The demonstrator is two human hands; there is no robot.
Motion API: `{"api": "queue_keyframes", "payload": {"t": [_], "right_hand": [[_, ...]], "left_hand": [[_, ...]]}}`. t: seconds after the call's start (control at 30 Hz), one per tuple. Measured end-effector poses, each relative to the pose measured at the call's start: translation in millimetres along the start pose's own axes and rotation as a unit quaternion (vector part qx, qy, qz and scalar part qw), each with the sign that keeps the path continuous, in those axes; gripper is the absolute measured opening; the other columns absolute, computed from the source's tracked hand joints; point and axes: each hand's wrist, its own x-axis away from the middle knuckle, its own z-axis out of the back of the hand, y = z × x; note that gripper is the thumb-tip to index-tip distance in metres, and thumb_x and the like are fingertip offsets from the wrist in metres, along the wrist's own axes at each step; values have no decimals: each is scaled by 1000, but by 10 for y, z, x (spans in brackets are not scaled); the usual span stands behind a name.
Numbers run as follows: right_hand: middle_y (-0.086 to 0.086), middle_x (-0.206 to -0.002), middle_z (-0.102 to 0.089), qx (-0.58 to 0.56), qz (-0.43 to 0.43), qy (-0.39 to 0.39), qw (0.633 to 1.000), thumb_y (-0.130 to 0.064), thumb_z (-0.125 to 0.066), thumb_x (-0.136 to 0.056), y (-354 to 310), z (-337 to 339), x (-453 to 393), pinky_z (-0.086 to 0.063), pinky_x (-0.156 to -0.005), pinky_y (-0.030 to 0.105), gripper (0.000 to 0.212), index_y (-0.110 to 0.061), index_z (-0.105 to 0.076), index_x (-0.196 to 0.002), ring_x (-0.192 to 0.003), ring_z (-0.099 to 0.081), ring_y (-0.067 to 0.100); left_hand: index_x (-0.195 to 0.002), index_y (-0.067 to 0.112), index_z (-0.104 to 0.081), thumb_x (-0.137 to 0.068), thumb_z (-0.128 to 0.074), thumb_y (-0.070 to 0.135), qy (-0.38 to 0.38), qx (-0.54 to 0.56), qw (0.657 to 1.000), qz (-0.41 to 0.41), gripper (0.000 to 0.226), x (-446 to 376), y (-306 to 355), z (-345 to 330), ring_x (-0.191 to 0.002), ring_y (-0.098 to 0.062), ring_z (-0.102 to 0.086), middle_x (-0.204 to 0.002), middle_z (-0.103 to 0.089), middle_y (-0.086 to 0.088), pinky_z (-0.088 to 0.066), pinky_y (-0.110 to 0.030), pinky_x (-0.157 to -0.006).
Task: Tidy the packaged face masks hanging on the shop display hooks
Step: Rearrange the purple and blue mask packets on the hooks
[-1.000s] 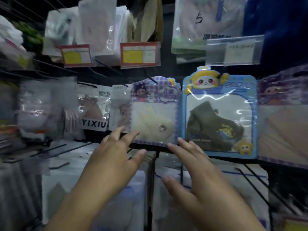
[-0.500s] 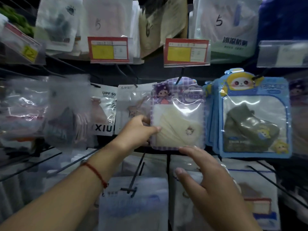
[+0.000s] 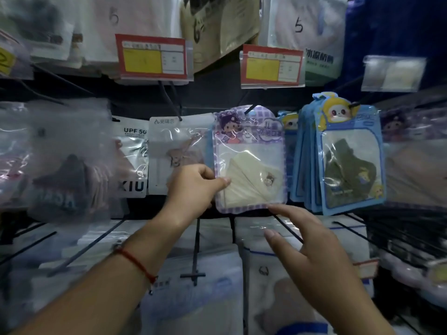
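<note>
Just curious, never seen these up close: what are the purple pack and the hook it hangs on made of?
Purple pack: seems glossy clear plastic film with a printed border; glare streaks cross its window, and the cream mask inside looks like soft matte fabric. Hook: thin, dark, straight rod, probably coated metal wire.

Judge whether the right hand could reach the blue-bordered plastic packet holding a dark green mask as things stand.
Probably yes. The right hand is open beneath the purple-bordered packet, and the blue-bordered packet hangs just to its right, front of its stack, with nothing between them.
</note>
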Motion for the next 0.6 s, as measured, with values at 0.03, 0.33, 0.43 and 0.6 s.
{"api": "queue_keyframes", "payload": {"t": [0.03, 0.33, 0.43, 0.6], "right_hand": [[-40, -119, -47, 2, -6, 1, 1000, -41, -64, -88, -11, -1, 4, -28, -86, -4, 37, -51, -53, -123, -110, -37, -29], [-38, -117, -51, -8, -34, 21, 999, -42, -62, -88, -88, 2, 54, -34, -84, 5, 31, -51, -55, -117, -111, -40, -25], [-32, -112, -58, -55, -35, 88, 994, -38, -63, -89, -74, 29, 56, -39, -85, 11, 21, -44, -62, -109, -109, -49, -16], [-11, -99, -69, -303, -95, 163, 934, -39, -69, -86, -188, 140, -34, -52, -73, 22, 24, -30, -65, -109, -87, -67, 4]], "left_hand": [[-81, 1, -65, -80, -82, 32, -3, 3, 1000, -2, 35, 8, 7, 7, -61, -18, -64, -71, -70, -10, -55, -32, -58], [-87, 14, -68, -77, -72, 37, -50, 70, 996, 3, 26, 122, 166, 110, -85, -30, -73, -87, -76, -6, -58, -51, -85], [-85, 12, -63, -87, -73, 20, -41, 132, 990, -7, 13, 163, 243, 203, -78, -28, -74, -82, -75, -7, -60, -44, -73], [-112, 10, -63, -85, -69, 1, -105, 276, 955, 26, 29, 276, 407, 463, -78, -21, -75, -95, -77, -7, -62, -37, -64]]}}
